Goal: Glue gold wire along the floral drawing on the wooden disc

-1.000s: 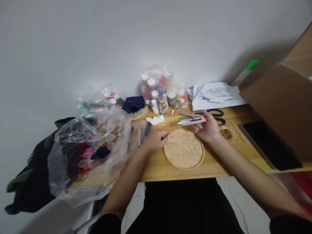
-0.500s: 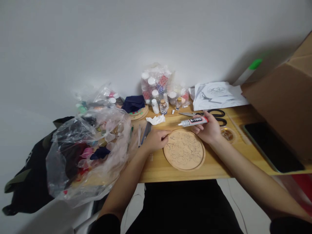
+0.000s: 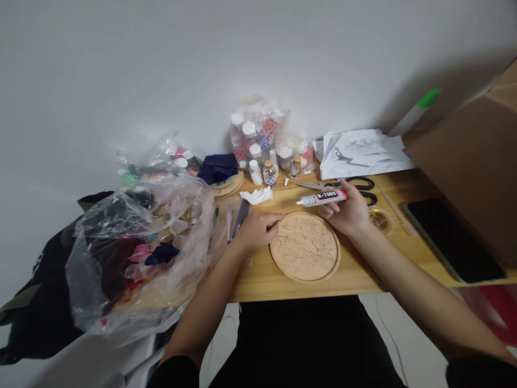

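Light wooden counter [image 3: 258, 283], plain grey wall [image 3: 194, 64] behind. Silver tube with black B-7000 label [image 3: 323, 198] is near the far edge of a round tan wooden board [image 3: 305, 248], nozzle left. Right hand [image 3: 350, 213]: grip pinching the tube's tail end. Probably light, squeezable; hold there, press gently. Left hand [image 3: 258, 229] curls at the board's rim; can't tell if pinching. Board likely stiff, take by rim. Black-handled metal scissors [image 3: 362, 184] lie beyond.

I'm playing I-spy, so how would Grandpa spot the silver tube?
On the yellowish wooden table, find the round, pale wooden board with dark line drawings. Near its far edge, the bare right hand holds the slim silver tube. Unlike the black-handled metal scissors behind, it's labelled "B-7000".
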